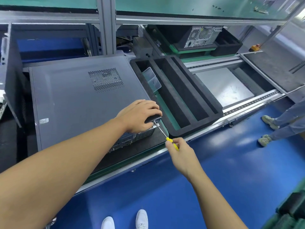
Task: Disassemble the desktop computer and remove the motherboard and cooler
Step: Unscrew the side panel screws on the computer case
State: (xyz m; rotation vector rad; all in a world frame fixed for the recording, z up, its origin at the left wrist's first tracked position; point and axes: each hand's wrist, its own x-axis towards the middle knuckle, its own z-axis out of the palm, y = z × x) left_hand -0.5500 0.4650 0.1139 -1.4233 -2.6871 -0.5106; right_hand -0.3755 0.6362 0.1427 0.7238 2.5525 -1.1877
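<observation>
A grey desktop computer case point(79, 100) lies on its side on the workbench, its vented side panel facing up and closed. My left hand point(138, 114) presses down on the case's near right corner, fingers curled over the edge. My right hand point(179, 149) pinches a yellow-handled screwdriver point(165, 134). Its metal tip touches a screw at the rear corner of the case, just under my left fingers. The motherboard and cooler are hidden inside the case.
A black foam tray point(204, 90) with long slots sits right of the case and holds a clear plastic box point(151, 79). Another computer point(203, 36) stands on the far conveyor. A second person's feet point(269, 128) are on the blue floor at right.
</observation>
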